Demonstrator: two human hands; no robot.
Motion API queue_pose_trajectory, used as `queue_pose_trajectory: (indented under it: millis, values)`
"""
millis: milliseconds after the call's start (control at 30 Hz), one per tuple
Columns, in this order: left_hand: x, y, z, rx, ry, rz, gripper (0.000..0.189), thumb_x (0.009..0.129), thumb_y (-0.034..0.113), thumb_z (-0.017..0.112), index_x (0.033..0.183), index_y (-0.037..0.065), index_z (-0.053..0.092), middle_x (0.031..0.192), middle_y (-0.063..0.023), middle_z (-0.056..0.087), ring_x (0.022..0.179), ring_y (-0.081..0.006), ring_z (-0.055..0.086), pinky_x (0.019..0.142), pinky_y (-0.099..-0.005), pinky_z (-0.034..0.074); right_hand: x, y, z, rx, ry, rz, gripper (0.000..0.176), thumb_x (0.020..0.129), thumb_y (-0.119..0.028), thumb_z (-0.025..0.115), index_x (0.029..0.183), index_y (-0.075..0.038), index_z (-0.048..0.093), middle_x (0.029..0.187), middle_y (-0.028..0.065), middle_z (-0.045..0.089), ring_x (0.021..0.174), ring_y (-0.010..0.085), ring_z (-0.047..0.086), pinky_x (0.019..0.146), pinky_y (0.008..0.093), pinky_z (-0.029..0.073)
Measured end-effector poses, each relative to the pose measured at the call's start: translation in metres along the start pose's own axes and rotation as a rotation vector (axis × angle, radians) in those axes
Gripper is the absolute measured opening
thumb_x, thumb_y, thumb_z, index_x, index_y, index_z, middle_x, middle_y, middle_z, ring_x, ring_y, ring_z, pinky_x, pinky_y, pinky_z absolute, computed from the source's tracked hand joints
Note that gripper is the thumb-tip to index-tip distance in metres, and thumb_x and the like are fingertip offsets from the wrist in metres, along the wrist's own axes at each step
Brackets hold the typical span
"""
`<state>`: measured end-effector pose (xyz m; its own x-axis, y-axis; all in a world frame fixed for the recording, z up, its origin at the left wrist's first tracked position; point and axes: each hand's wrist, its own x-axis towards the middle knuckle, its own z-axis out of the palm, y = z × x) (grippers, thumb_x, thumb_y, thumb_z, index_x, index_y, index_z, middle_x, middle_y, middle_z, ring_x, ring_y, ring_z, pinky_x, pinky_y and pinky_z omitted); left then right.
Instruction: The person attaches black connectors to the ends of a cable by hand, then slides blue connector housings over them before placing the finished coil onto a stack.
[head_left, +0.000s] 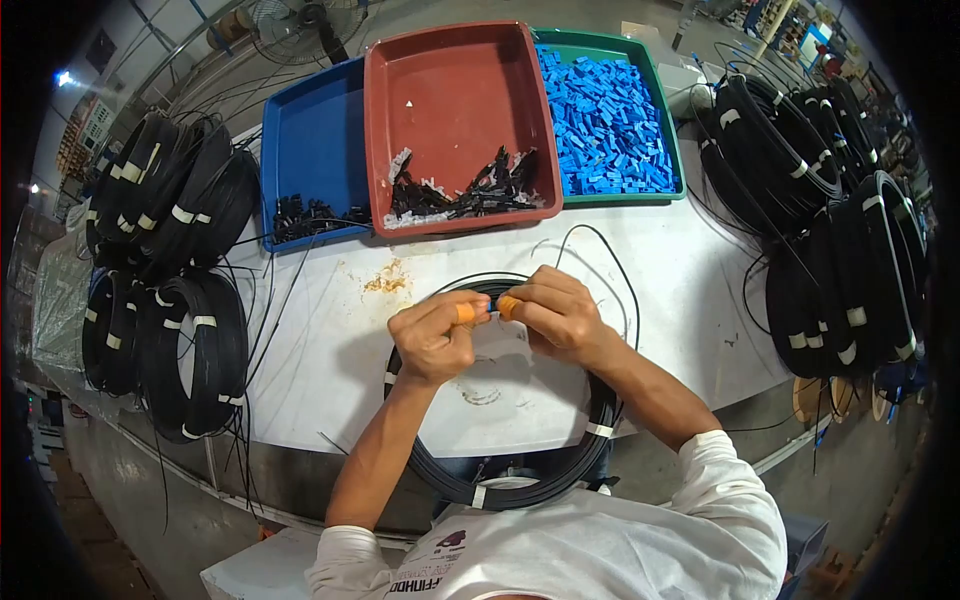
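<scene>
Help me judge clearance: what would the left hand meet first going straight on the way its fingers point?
Most likely the right hand. The left hand points its orange-capped fingers rightward, almost against the other's orange-capped fingertips, above the cable coil. Whether something small sits between them is unclear.

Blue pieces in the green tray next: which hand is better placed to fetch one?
Right, probably. The right hand sits on the same side as the green tray of blue pieces, with bare table between. The left hand would have to cross over it. Both are pinching something small now.
</scene>
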<state>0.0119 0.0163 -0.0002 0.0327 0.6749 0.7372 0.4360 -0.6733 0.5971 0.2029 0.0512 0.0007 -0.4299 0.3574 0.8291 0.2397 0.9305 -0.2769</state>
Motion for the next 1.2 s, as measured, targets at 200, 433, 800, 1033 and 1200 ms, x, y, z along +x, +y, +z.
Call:
queue_pose_trajectory:
  millis: [200, 433, 800, 1033, 1200]
  values:
    - [-0.001, 0.003, -0.005, 0.221, -0.04, 0.223, 0.017, 0.064, -0.012, 0.063, 0.068, 0.003, 0.067, 0.076, -0.0089, 0.074, 0.058, -0.019, 0.068, 0.054, -0.0266, 0.053, 0.011, -0.018, -0.006, 0.476, -0.203, 0.889, 0.012, 0.077, 0.01, 0.071, 0.088, 0.005, 0.068, 0.076, 0.0135, 0.072, 0.063, 0.0149, 0.067, 0.057, 0.0299, 0.053]
    - [-0.01, -0.009, 0.006, -0.427, -0.047, -0.716, 0.01, 0.083, -0.015, 0.063, 0.079, -0.007, 0.067, 0.079, -0.0127, 0.072, 0.065, -0.0162, 0.07, 0.056, -0.0297, 0.059, 0.0, 0.002, 0.005, -0.005, -0.045, 0.051, 0.03, 0.057, 0.005, 0.07, 0.086, -0.003, 0.066, 0.086, 0.0088, 0.07, 0.071, 0.0232, 0.062, 0.063, 0.0349, 0.051]
    - [-0.004, 0.0, 0.006, -0.124, -0.041, -0.407, 0.012, 0.08, -0.015, 0.059, 0.073, -0.006, 0.062, 0.079, -0.013, 0.072, 0.066, -0.0196, 0.072, 0.059, -0.0273, 0.058, 0.002, -0.002, 0.004, 0.162, -0.048, 0.363, 0.027, 0.061, 0.011, 0.068, 0.084, -0.002, 0.068, 0.075, 0.0093, 0.068, 0.063, 0.0273, 0.061, 0.058, 0.0368, 0.049]
    - [-0.003, 0.002, 0.004, 0.183, -0.011, 0.117, 0.01, 0.069, -0.013, 0.067, 0.071, -0.004, 0.062, 0.077, -0.0154, 0.07, 0.062, -0.0229, 0.071, 0.055, -0.0278, 0.056, -0.001, -0.006, 0.004, 0.128, -0.042, 0.273, 0.023, 0.061, 0.012, 0.075, 0.077, -0.003, 0.068, 0.078, 0.0083, 0.07, 0.067, 0.0227, 0.063, 0.065, 0.0325, 0.051]
    - [-0.003, 0.009, -0.006, 0.345, -0.051, 0.386, 0.012, 0.07, -0.014, 0.067, 0.072, -0.005, 0.061, 0.083, -0.015, 0.071, 0.061, -0.0205, 0.069, 0.056, -0.0285, 0.057, -0.005, -0.002, 0.007, 0.48, 0.008, 0.577, 0.019, 0.068, 0.009, 0.076, 0.078, -0.004, 0.068, 0.079, 0.0066, 0.072, 0.071, 0.0218, 0.068, 0.087, 0.0392, 0.053]
